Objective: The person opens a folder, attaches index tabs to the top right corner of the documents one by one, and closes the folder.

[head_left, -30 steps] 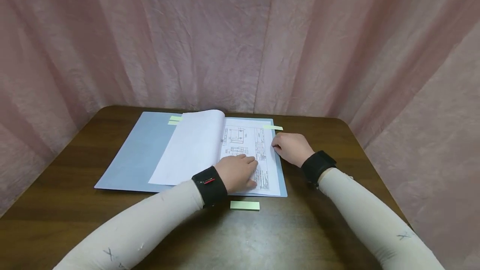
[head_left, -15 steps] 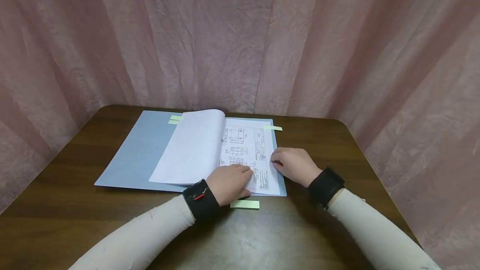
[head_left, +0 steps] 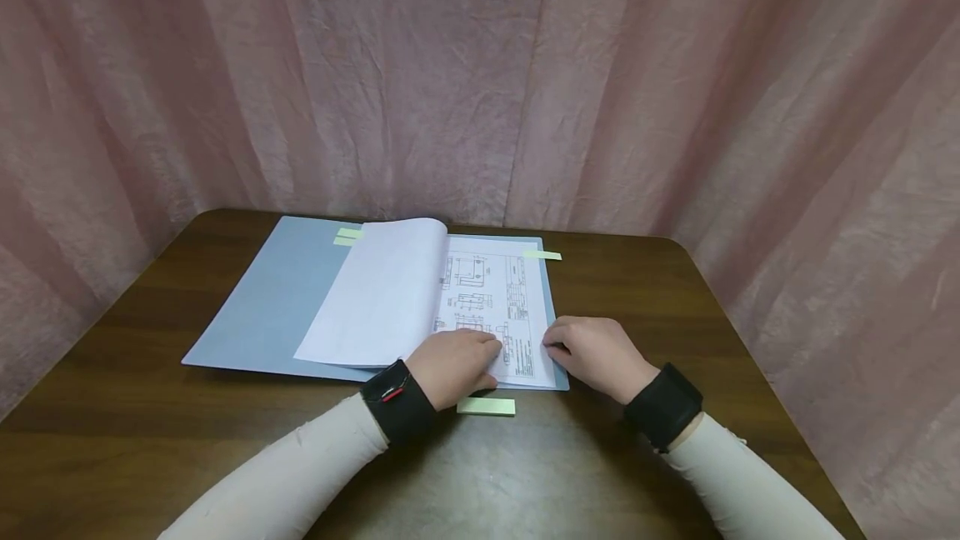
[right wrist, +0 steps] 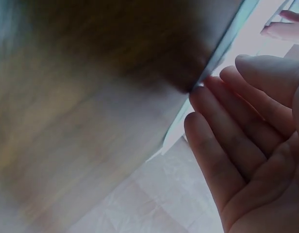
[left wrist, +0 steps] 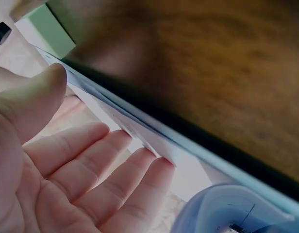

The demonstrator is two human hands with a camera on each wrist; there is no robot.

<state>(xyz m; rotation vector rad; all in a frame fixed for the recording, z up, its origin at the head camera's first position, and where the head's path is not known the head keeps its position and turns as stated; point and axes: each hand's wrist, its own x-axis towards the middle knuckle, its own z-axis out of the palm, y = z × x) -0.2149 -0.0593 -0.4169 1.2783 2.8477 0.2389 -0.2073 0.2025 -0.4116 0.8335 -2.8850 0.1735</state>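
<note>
A light blue folder [head_left: 247, 307] lies spread on the table, holding a stack of white sheets. One sheet [head_left: 375, 298] is turned over to the left, its fold curving up. To its right shows a page with technical drawings [head_left: 527, 315]. My left hand [head_left: 452, 365] rests on the lower part of this page, fingers extended; in the left wrist view the fingertips [left wrist: 161, 167] lie against the paper. My right hand [head_left: 596, 352] touches the page's right edge with slightly bent fingers. In the right wrist view its thumb [right wrist: 266, 70] stands apart from the fingers, nothing gripped between them.
A pale green sticky-note pad [head_left: 486, 407] lies just in front of the folder. One green tab [head_left: 543, 255] sticks out at the page's upper right, and two green tabs [head_left: 348, 236] at the turned sheet's upper left. A pink curtain [head_left: 480, 82] hangs behind the wooden table [head_left: 637, 273].
My right hand has slid down along the page's right edge, toward me. My left hand has shifted slightly down and left on the page. The turned sheet stays folded over.
</note>
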